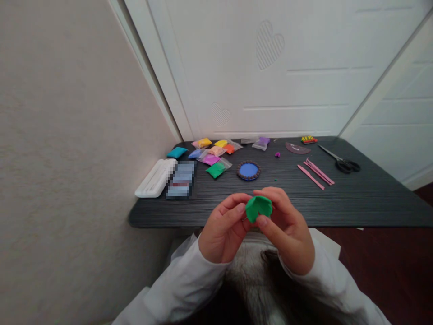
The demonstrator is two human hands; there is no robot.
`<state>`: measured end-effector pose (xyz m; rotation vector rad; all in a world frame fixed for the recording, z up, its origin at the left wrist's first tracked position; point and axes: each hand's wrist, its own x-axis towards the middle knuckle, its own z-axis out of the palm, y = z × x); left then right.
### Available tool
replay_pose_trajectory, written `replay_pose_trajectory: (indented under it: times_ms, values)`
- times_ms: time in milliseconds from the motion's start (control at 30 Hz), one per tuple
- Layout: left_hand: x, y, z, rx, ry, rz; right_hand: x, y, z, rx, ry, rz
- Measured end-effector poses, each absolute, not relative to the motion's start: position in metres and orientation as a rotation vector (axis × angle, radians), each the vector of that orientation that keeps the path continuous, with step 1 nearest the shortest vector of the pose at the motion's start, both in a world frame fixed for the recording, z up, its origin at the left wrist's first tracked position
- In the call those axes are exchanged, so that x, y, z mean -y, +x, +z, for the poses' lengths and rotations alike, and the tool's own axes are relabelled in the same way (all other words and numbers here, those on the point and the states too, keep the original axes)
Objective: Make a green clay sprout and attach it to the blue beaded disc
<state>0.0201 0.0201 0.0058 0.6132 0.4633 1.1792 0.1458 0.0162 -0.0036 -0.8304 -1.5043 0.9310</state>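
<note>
A bright-green, cupped, clay-like piece [254, 206] is pinched between the partly curled left hand [225, 228] and right hand [291, 234] at the black tabletop's [182, 214] near edge; tearing is judged possible if its rim is overstretched.

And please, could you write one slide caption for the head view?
Left hand and right hand hold a thin green piece at a dark table.
</note>
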Motion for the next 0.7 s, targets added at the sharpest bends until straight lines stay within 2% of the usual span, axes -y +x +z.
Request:
replay_pose_trajectory:
  times_ms: [400,700]
  values:
    - [-0.0223,0.0256,0.0046,-0.639,0.612,1.230,-0.0205,0.1437,-0.0081,1.565,-0.861,0.734]
    - [-0.0223,0.0201,-0.0017,-0.546,0.704,1.211,-0.0213,0.1443,-0.0099,1.491,-0.883,0.819]
